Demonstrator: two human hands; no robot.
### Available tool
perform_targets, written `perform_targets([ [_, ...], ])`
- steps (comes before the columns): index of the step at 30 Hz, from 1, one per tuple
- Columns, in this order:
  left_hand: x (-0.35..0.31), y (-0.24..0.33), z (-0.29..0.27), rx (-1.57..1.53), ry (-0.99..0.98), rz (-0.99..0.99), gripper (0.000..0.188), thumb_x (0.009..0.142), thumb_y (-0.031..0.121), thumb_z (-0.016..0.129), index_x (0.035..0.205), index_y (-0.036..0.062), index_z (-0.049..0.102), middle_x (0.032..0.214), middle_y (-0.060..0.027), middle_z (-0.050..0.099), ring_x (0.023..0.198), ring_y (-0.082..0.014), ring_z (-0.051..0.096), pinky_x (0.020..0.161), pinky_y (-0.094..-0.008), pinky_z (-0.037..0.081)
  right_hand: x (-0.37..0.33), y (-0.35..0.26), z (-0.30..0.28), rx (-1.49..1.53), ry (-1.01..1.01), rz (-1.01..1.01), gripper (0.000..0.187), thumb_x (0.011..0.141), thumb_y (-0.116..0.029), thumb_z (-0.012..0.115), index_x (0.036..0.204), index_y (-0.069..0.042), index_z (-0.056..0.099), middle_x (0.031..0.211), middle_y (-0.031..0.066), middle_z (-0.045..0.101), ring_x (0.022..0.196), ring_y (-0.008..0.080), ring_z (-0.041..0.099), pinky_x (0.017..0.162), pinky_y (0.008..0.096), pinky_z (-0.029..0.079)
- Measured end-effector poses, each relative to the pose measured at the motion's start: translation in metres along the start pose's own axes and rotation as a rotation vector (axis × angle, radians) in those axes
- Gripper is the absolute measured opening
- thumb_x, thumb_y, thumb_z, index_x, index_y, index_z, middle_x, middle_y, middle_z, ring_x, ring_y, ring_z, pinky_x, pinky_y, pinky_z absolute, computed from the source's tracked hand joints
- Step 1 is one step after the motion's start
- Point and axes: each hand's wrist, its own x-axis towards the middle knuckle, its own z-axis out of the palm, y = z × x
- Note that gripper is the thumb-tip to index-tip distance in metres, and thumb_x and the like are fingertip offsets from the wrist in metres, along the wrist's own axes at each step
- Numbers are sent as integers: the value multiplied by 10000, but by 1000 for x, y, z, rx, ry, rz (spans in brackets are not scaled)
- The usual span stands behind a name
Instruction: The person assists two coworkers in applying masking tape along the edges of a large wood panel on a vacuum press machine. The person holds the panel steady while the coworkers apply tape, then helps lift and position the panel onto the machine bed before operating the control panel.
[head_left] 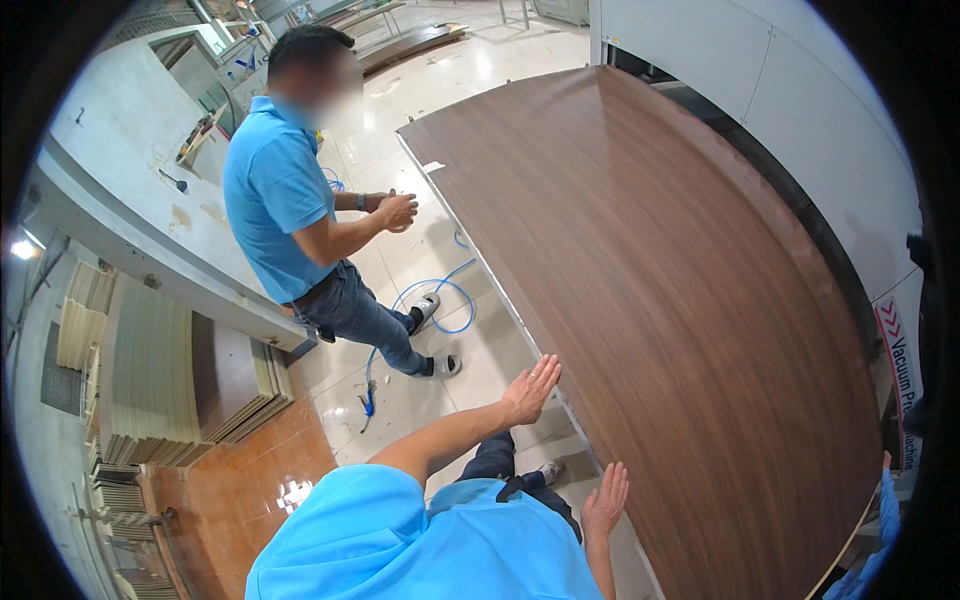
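Observation:
A large brown wood-grain panel (640,260) lies in front of me, its pale long edge (500,290) on my side. My left hand (532,390) rests at that edge with fingers stretched out, holding nothing. Nearer to me, my right hand (606,498) is also at the edge, its fingers straight and close together, nothing in it. A small white scrap (433,167) sits by the far left part of the edge.
A co-worker in a blue shirt (280,200) stands at the left, hands together. A blue air hose (472,312) with a blow gun (368,405) lies on the tiles. Stacked boards (150,370) lean at left. A grey machine (700,50) borders the panel. Another person's hand (887,460) shows at right.

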Motion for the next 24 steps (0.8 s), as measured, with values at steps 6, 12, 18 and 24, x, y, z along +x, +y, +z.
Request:
perform_targets([
  [6,-16,14,-3,-85,19,46,928,811,194,666,1582,-44,206,1678,-229,156,1556,-355,187,1190,-457,321,9,-3,-8,-5,-14,-10,728,864,-37,560,1560,-23,349,1632,175,324,1513,355,291,1248,489,215],
  [12,-14,45,-10,-30,-10,129,1018,803,270,762,1585,-41,189,1677,-222,157,1557,-342,182,1228,-455,270,3,-9,-23,-47,-13,0,705,867,-14,545,1551,-43,379,1616,158,363,1499,334,328,1231,487,259],
  [18,-8,-2,-51,-150,-37,305,1030,806,264,774,1593,-25,176,1678,-213,166,1559,-344,175,1227,-472,271,8,-65,-53,-183,26,201,704,868,9,521,1554,-61,380,1622,139,359,1503,308,326,1229,468,272],
  [24,5,-64,-44,-285,5,433,959,810,249,751,1587,11,241,1671,-181,217,1543,-359,217,1203,-466,310,31,-120,-49,-302,8,537,695,929,-127,582,1571,-53,328,1632,167,323,1520,326,281,1243,455,245],
])
